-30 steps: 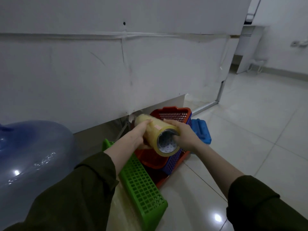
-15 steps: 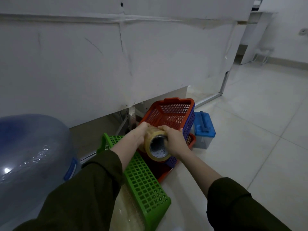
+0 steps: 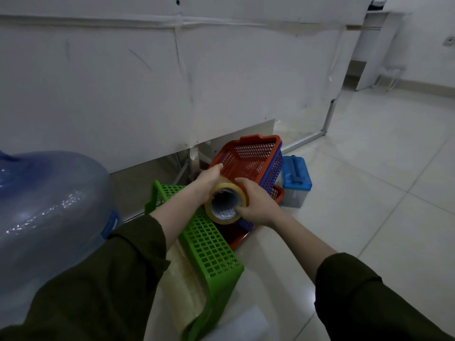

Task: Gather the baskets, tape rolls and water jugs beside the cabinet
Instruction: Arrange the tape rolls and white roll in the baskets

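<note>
left hand (image 3: 209, 179) + right hand (image 3: 256, 205) both gripping tape roll stack (image 3: 222, 210) | stack held sideways over red basket (image 3: 248, 158), beside green basket (image 3: 211, 247) | tip: keep ends squeezed, lower level into basket

Person's got a yellowish tube of tape rolls (image 3: 225, 205) held end-on over the baskets. The left hand (image 3: 209, 180) cups its far side and the right hand (image 3: 256, 205) wraps the near rim. A green basket (image 3: 211, 244) sits underneath, with a red basket (image 3: 248, 158) behind it. A big water jug (image 3: 49, 205) is off left by the cabinet (image 3: 172, 82).
</note>
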